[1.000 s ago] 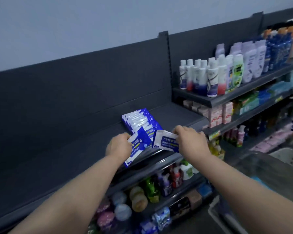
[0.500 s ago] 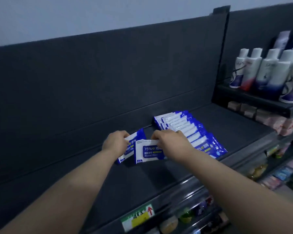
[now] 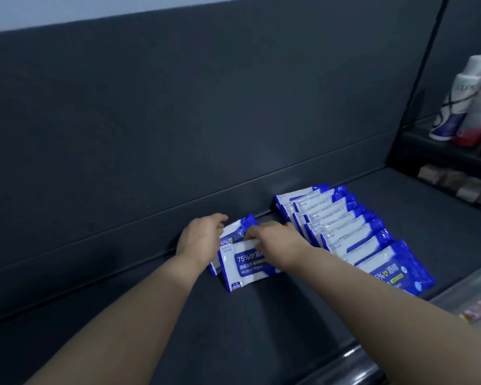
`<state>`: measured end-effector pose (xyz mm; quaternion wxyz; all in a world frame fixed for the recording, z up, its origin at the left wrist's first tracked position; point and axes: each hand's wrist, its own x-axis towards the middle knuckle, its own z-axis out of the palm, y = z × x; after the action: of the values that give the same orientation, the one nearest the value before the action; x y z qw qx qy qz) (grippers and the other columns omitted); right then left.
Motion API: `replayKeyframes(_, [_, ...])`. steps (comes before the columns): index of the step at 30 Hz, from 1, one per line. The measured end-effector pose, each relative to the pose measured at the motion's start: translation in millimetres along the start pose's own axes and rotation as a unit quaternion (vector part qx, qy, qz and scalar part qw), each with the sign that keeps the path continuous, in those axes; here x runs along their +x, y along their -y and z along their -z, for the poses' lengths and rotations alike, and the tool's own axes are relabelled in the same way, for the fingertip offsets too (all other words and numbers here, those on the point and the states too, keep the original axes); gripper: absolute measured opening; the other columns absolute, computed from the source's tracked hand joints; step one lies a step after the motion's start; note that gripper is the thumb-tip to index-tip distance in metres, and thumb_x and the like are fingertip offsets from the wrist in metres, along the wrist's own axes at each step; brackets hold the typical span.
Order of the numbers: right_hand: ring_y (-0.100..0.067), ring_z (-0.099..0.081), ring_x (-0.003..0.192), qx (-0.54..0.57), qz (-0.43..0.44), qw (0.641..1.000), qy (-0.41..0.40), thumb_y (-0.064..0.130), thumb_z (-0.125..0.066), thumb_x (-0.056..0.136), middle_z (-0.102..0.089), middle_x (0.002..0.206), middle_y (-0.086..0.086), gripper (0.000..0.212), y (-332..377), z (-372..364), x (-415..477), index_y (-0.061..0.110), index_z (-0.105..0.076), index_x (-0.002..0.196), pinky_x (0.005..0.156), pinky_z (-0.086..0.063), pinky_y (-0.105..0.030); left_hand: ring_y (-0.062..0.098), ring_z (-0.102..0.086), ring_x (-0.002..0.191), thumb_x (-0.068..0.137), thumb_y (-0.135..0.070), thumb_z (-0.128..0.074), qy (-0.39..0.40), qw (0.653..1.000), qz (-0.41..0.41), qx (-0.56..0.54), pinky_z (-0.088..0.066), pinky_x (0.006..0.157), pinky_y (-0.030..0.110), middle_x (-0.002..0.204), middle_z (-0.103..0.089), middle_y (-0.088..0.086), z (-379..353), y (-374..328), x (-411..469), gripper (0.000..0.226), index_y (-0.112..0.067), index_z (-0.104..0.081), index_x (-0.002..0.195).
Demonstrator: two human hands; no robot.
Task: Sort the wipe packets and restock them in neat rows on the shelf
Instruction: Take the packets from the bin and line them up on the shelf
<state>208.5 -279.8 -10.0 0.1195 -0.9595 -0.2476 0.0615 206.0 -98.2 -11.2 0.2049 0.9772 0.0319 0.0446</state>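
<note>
two wipe packets stand on edge near the back of the dark shelf (image 3: 233,334), leaning one against the other. the front wipe packet (image 3: 247,269) shows its white and blue face with "75%" and "alcohol wipes" printed on it, and its lower edge rests on the shelf. the rear wipe packet (image 3: 238,227) sits just behind it, mostly hidden, with only its blue top corner and a strip of its label showing.

the right hand (image 3: 278,241) pinches the top edge of the front wipe packet, fingertips curled onto it. the left hand (image 3: 200,240) grips the rear wipe packet from the left side, fingers curled over its upper edge.

just to the right, touching the right hand's side, a row of wipe packets (image 3: 347,234) runs from the back panel (image 3: 178,120) toward the shelf's front lip, each overlapping the next like tiles, the nearest one lying almost flat with its label up.

further right, on a higher ledge, white bottles (image 3: 467,107) with blue and red bases stand upright. below them some pale boxes (image 3: 453,180) are blurred. both bare forearms reach in from the lower edge of the view.
</note>
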Motion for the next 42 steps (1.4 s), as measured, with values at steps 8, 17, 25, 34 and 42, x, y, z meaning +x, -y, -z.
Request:
replayKeyframes(8, [-0.022,-0.040,0.121,-0.058,0.016,0.994,-0.096,0.015,-0.051,0.091,-0.051,0.124,0.001,0.042,17.1,-12.6,32.0,0.029,-0.048,0.131,0.098,-0.031,-0.044,0.011,-0.061,0.110,0.091,-0.002,-0.041,-0.035,0.999,0.020,0.024,-0.050,0.090,0.031,0.118,-0.066,-0.010,20.8,4.2,-14.9,0.046,-0.029,-0.059,0.124])
replayKeyframes(17, [-0.021,-0.045,0.117,-0.117,-0.045,0.983,-0.132,0.020,-0.047,0.094,-0.054,0.120,0.004,0.027,-15.4,-1.3,-42.8,0.029,-0.056,0.117,0.088,-0.035,-0.035,0.021,-0.049,0.117,0.092,-0.007,-0.046,0.033,0.990,-0.058,0.124,-0.044,0.088,0.031,0.123,-0.061,0.001,4.3,-35.0,-30.4,0.043,-0.031,-0.058,0.126])
replayKeyframes(25, [-0.020,-0.042,0.121,-0.126,-0.164,0.963,-0.170,0.024,-0.047,0.096,-0.053,0.126,0.005,0.028,-70.0,26.7,-157.1,0.031,-0.055,0.122,0.090,-0.036,-0.035,0.023,-0.058,0.112,0.089,-0.014,-0.050,0.041,0.970,-0.230,0.070,-0.048,0.086,0.031,0.121,-0.065,-0.003,-17.8,-161.2,-55.0,0.034,-0.031,-0.063,0.115])
replayKeyframes(34, [-0.024,-0.045,0.116,-0.132,-0.343,0.919,-0.142,0.022,-0.048,0.095,-0.053,0.119,0.000,0.025,-153.8,7.9,-385.3,0.023,-0.056,0.119,0.083,-0.038,-0.035,0.026,-0.059,0.114,0.089,-0.016,-0.053,0.123,0.903,-0.391,0.130,-0.048,0.088,0.034,0.122,-0.065,0.002,-95.2,-323.2,-163.3,0.032,-0.030,-0.065,0.114])
replayKeyframes(42, [-0.021,-0.046,0.119,-0.081,-0.512,0.851,-0.088,0.021,-0.048,0.095,-0.056,0.123,0.003,0.029,-217.8,-33.6,-598.5,0.031,-0.056,0.121,0.088,-0.041,-0.033,0.024,-0.057,0.115,0.093,-0.019,-0.052,0.203,0.837,-0.490,0.132,-0.049,0.087,0.033,0.124,-0.063,0.001,-184.5,-455.5,-291.9,0.028,-0.028,-0.063,0.117])
